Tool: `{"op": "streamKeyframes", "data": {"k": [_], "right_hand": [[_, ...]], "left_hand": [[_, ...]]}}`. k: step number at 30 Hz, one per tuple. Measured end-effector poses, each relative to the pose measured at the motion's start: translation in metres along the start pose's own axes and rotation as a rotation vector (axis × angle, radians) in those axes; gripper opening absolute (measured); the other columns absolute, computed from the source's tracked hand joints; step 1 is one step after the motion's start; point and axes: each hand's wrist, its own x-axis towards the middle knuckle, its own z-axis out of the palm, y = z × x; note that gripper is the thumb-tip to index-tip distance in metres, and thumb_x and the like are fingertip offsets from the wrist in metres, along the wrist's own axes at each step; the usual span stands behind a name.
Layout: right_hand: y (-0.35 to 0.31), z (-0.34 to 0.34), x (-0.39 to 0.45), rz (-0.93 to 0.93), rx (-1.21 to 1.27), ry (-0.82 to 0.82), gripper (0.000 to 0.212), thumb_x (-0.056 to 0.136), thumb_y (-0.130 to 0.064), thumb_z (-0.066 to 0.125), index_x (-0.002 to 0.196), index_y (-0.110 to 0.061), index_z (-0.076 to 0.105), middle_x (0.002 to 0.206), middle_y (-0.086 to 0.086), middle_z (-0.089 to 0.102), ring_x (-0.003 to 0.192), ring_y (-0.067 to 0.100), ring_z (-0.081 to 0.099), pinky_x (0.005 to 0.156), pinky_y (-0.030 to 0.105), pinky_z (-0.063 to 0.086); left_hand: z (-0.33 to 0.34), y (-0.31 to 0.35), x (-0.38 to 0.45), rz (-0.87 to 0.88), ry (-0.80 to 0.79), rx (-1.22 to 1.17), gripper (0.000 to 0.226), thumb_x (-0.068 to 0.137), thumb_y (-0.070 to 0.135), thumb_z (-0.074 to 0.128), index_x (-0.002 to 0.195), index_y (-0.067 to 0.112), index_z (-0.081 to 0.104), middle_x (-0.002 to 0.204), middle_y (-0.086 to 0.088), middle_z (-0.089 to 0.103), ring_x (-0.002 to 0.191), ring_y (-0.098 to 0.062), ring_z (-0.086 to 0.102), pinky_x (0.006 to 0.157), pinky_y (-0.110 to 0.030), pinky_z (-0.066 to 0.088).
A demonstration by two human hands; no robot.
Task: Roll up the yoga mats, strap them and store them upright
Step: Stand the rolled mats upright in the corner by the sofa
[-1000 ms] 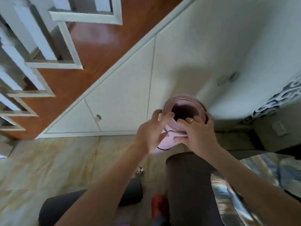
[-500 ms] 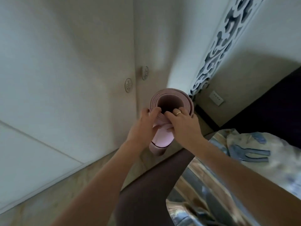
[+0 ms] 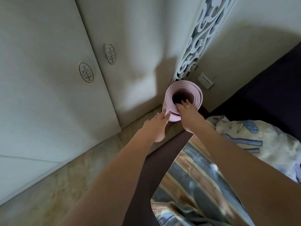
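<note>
While both hands were clamped round the top of the roll half a second ago, the pink yoga mat [image 3: 183, 97] now stands upright on the floor in the corner, between the white cabinet doors [image 3: 101, 75] and the carved lattice panel [image 3: 195, 46]. Left hand [image 3: 154, 126] has let go of its grip: fingers straight, tips just touching the roll's outer side low down. Right hand [image 3: 189, 115] rests on the top rim, ring finger visible, fingertips hooked over the edge into the core, so a light hold on the mat. Read: placement is essentially done, hands are steadying before release. Can't see a strap from this angle; the roll's side is mostly hidden. Roll looks loosely wound with a wide hollow core, so it may lean or unwind once released; the corner should brace it. Around it: wall socket [image 3: 205, 80] just behind the mat, two oval door handles [image 3: 86, 72] on the cabinet, a dark sofa or cushion edge [image 3: 268, 88] to the right, a crumpled pale cloth with blue pattern [image 3: 244, 137] near the right arm. Nothing blocks the corner itself; the person's leg in dark fabric stands close to the roll's base.
</note>
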Motion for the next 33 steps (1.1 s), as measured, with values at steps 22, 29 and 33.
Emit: {"op": "streamKeyframes", "data": {"k": [22, 29, 33], "right_hand": [[-0.268, 0.072, -0.141, -0.328, 0.047, 0.136, 0.035, 0.092, -0.026, 0.052, 0.125, -0.017, 0.046, 0.120, 0.006, 0.058, 0.114, 0.028, 0.054, 0.080, 0.039, 0.045], [-0.404, 0.191, -0.283, -0.570, 0.036, -0.188, 0.039, 0.097, -0.015, 0.046, 0.135, -0.022, 0.046, 0.130, 0.004, 0.056, 0.122, 0.024, 0.051, 0.091, 0.035, 0.040], [-0.469, 0.267, -0.364, -0.765, -0.045, -0.311, 0.039, 0.096, -0.014, 0.048, 0.134, -0.022, 0.047, 0.124, 0.006, 0.059, 0.116, 0.024, 0.053, 0.092, 0.036, 0.041]], "left_hand": [[0.055, -0.124, -0.228, -0.387, 0.237, -0.309, 0.055, 0.089, 0.012, 0.052, 0.143, 0.016, 0.040, 0.144, -0.008, 0.039, 0.128, -0.035, 0.044, 0.102, -0.049, 0.041], [0.193, -0.208, -0.454, -0.819, 0.284, -0.524, 0.056, 0.087, -0.005, 0.041, 0.138, 0.018, 0.048, 0.144, -0.008, 0.042, 0.127, -0.029, 0.047, 0.102, -0.040, 0.042], [0.281, -0.226, -0.552, -0.982, 0.393, -0.647, 0.048, 0.090, -0.001, 0.040, 0.133, 0.018, 0.050, 0.140, -0.007, 0.045, 0.120, -0.028, 0.050, 0.096, -0.038, 0.043]]}}
